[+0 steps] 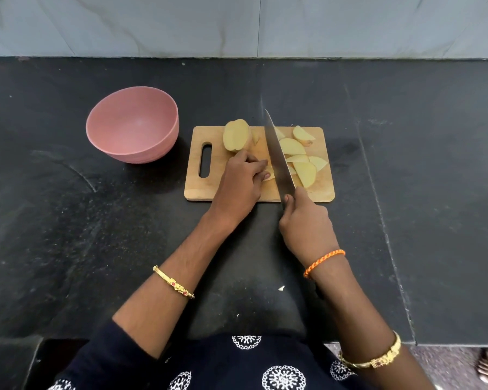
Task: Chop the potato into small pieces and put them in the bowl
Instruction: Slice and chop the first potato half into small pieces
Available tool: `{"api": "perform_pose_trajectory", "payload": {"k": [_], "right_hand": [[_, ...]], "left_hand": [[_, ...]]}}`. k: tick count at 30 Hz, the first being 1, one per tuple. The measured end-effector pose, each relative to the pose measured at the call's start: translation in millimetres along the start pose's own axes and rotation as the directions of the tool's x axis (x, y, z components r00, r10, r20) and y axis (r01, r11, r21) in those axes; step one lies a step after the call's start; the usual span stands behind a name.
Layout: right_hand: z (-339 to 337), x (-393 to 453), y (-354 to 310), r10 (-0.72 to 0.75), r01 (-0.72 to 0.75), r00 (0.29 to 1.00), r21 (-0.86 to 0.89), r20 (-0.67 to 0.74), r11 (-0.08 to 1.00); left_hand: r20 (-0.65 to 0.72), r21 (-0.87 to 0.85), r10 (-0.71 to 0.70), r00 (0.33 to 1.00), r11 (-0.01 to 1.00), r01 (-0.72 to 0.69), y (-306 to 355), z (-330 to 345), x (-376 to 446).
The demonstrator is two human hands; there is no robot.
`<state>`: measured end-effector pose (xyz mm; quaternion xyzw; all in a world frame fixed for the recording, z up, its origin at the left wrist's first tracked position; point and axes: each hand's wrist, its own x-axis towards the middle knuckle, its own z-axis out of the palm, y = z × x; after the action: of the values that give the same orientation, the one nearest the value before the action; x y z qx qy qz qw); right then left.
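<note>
From the head view, the left hand [241,182] lies knuckles-up on the board [197,187], its fingers [258,164] curled down and pressing a small potato piece [270,175] that shows only as a pale sliver under the fingertips. The right hand [304,220] wraps tightly round the knife [279,156] handle, fingers closed on it, thumb along the side nearest the left hand. The blade runs away from that grip across the board, tip raised toward the far edge, and passes just beside the left fingertips on their right.

Beyond the left fingers, touching or nearly touching the knuckles, stands the uncut potato half [236,135], cut face pale yellow, skin tan. On the other side of the blade from the left fingers lie the slices [296,156]: several flat, pale half-rounds and wedges, overlapping in a loose heap, one apart at the far right corner.

The pink bowl [133,128] sits on the dark surface [68,220] well to the left of the left fingers, just beside the board's handle slot; no potato shows inside it. A tiny pale scrap [281,288] lies on the surface between the forearms.
</note>
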<state>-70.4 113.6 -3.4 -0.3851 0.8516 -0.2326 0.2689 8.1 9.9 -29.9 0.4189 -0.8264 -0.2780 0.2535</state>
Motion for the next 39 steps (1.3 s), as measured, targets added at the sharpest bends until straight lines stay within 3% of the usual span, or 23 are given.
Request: {"api": "perform_pose_trajectory", "payload": {"k": [6,11,15,19,39], "right_hand": [[-1.0,-3.1,-7.0,0.055,-0.043,0.997,-0.201,0.059,0.979],[-8.1,-9.9,-2.9,0.079,-0.049,0.991,-0.251,0.112,0.967],[-28.5,-14.7,10.7,0.016,0.006,0.986,-0.134,0.165,0.991],[-40.6,-6.9,12.2,-0.085,0.084,0.993,0.018,0.077,0.996],[-12.4,10.4,5.6,-0.084,0.085,0.99,0.001,0.11,0.996]], "left_hand": [[-0.04,0.04,0.008,0.999,0.999,-0.007,0.6,6.0,-2.0],[-0.054,0.027,-0.007,0.999,1.0,0.008,2.1,6.6,-3.6],[-0.056,-0.021,-0.031,0.998,0.999,0.03,2.0,3.3,-5.5],[-0.036,-0.031,-0.058,0.998,0.998,0.057,-0.1,-0.2,-5.0],[-0.041,-0.039,-0.071,0.997,0.997,0.07,-1.6,-0.8,-3.0]]}}
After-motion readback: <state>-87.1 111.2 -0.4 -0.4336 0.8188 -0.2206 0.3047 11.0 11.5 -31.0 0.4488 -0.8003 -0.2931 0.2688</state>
